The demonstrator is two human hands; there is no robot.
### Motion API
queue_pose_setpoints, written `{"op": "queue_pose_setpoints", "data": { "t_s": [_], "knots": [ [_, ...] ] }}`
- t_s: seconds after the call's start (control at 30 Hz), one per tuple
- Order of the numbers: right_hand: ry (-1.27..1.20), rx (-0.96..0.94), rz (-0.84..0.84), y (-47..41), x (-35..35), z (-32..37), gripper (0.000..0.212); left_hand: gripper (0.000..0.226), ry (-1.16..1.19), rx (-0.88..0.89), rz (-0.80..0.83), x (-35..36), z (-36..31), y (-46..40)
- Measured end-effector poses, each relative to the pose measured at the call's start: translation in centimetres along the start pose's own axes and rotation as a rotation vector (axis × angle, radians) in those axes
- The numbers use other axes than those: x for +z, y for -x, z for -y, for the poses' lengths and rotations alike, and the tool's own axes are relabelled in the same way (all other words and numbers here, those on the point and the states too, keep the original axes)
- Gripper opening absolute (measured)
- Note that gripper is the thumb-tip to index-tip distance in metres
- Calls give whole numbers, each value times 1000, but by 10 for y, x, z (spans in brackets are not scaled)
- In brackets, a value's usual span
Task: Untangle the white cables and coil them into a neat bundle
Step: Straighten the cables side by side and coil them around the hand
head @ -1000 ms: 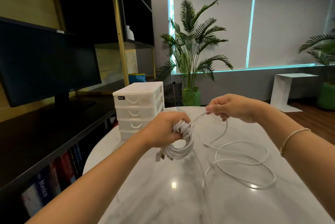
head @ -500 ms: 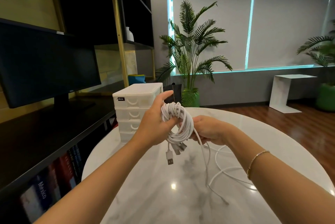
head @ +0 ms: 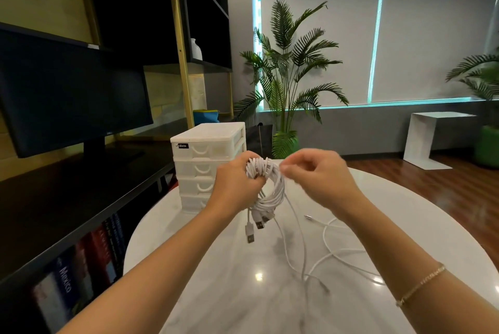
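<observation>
Winding goes on at the middle of the scene: the left hand (head: 237, 185) grips the coil (head: 267, 185) of white cables, fingers curled through and round the loops, while the right hand (head: 316, 174), half a second ago tucked against the bundle's lower side at five o'clock, has come up to its top at about one o'clock and pinches a strand there, though blur hides the exact hold; a second ago that hand was drawing cable well out to three o'clock, so I judge another turn is just being laid on and the bundle is growing; several USB plugs (head: 255, 228) hang from the coil at six o'clock, clear of the surface; the loose cable (head: 332, 250) not yet wound trails down from the coil and lies in slack loops on the table at four to five o'clock, less spread than a second ago, which suggests only a few turns remain; the tabletop (head: 216, 301) is pale glossy marble, round, with a ceiling light mirrored in it; a white drawer unit (head: 208, 166) stands at its far edge at eleven o'clock; a dark monitor (head: 73, 101) and shelving sit at nine to ten o'clock, a potted palm (head: 291, 77) at twelve before drawn blinds, a white side table (head: 432, 139) at two.
</observation>
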State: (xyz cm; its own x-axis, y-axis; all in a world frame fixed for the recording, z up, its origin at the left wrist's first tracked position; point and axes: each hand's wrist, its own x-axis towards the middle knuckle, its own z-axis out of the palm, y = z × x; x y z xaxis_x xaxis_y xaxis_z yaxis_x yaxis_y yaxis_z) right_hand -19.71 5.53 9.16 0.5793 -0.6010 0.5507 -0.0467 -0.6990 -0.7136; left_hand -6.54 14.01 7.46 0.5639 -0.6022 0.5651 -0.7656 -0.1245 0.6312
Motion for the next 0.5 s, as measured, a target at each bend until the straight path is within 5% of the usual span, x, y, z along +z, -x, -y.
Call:
{"op": "queue_pose_setpoints", "data": {
  "t_s": [0.07,0.23,0.4,0.5],
  "knots": [
    [299,6,179,6,14,4,15,21,18,-37,-23,7,-3,0],
    [609,195,211,6,32,-8,19,29,186,-261,90,24,-8,-2],
    [602,302,264,4,38,-12,20,30,522,-470,292,23,-6,4],
    [332,328,228,8,31,-17,22,27,688,-471,418,15,-3,5]
  ]
}}
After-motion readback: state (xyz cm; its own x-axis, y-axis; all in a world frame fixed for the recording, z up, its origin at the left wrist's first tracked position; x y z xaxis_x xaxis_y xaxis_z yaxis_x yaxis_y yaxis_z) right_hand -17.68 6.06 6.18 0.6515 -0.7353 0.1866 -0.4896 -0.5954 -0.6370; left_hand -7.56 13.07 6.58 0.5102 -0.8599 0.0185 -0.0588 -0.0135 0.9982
